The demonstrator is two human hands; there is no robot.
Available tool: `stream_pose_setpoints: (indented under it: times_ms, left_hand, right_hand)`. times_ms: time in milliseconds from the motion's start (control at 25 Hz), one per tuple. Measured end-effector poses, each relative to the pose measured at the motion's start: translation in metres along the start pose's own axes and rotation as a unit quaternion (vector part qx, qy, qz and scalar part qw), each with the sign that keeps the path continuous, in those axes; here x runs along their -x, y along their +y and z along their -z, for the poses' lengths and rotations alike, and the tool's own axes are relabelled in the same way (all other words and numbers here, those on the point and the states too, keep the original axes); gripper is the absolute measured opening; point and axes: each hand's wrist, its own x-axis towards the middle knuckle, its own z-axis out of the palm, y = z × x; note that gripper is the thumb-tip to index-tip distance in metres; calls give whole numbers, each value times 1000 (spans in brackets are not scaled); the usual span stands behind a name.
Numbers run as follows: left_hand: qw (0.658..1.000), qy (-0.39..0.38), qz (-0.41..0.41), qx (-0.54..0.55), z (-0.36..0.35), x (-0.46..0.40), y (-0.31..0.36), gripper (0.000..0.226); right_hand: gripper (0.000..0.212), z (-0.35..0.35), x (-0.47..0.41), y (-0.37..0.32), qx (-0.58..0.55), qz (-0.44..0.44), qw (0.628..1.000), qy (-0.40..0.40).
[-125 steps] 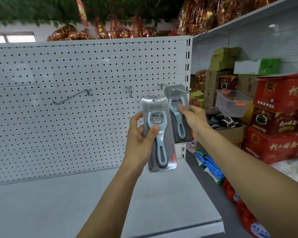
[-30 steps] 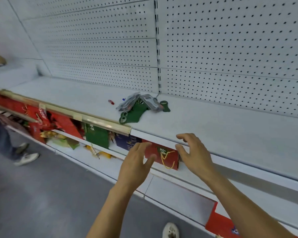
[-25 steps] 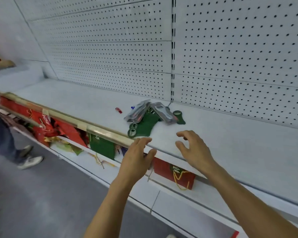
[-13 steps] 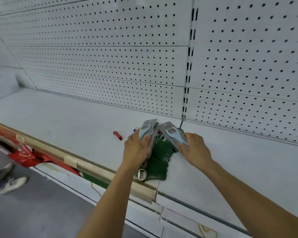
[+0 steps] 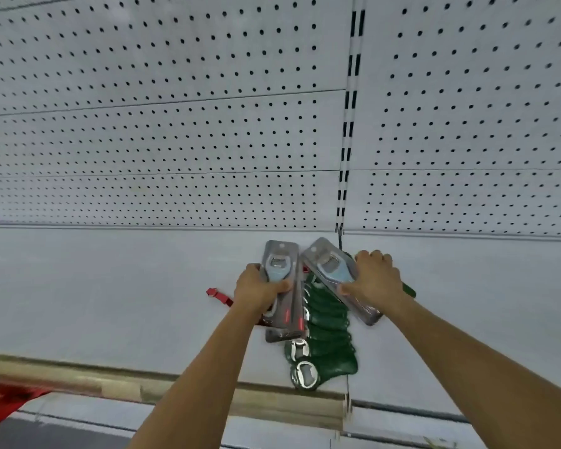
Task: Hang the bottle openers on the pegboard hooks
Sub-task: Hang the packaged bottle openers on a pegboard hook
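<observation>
At the centre of the shelf, the fingers of the left hand (image 5: 259, 291) are curled round the lower half of a packaged bottle opener (image 5: 280, 280), thumb laid across the front of the blister card, so the pack is firmly gripped and stands nearly upright with its hang-hole end pointing toward the pegboard (image 5: 175, 124). More cards appear stacked behind this one in the same grip, their lower edges showing below the hand; the number cannot be told. The fingers of the right hand (image 5: 374, 278) are curled over the far edge of a second packaged opener (image 5: 332, 275), thumb pressed on its face; this pack is tilted, its top leaning left until it lies just beside the top of the first. Both packs show a pale blue opener with a metal head under clear plastic. Beneath and between them, lying flat on the white shelf (image 5: 94, 286), is a row of green-handled openers (image 5: 327, 338) overlapping one another, with two metal heads exposed at the near end by the shelf's front edge. A small red item (image 5: 219, 296) lies on the shelf just left of the left wrist. Behind, the pegboard panels meet at a slotted upright (image 5: 348, 124). A wooden-coloured strip (image 5: 143, 380) runs along the shelf front.
</observation>
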Motion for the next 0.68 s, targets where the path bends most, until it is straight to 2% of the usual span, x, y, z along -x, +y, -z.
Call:
stream_pose_setpoints:
  times_ms: [160, 280, 400, 480, 560, 680]
  left_hand:
    - [994, 3, -23, 104, 7, 3, -3, 60]
    - [985, -6, -59, 164, 14, 13, -1, 58]
    - [978, -18, -105, 177, 10, 35, 8, 55]
    - [974, -29, -131, 183, 0, 55, 18, 50]
    - [972, -28, -154, 177, -14, 73, 29, 48]
    - [971, -22, -181, 152, -51, 109, 44, 42]
  right_hand:
    - [62, 7, 12, -3, -117, -30, 993, 0]
    - [57, 10, 31, -2, -260, -81, 962, 10]
    - [54, 10, 52, 7, -407, -108, 905, 58]
    - [41, 17, 70, 17, -496, -117, 855, 95]
    - [30, 25, 87, 29, -518, -119, 839, 120]
    - [25, 39, 122, 64, -520, -121, 828, 169]
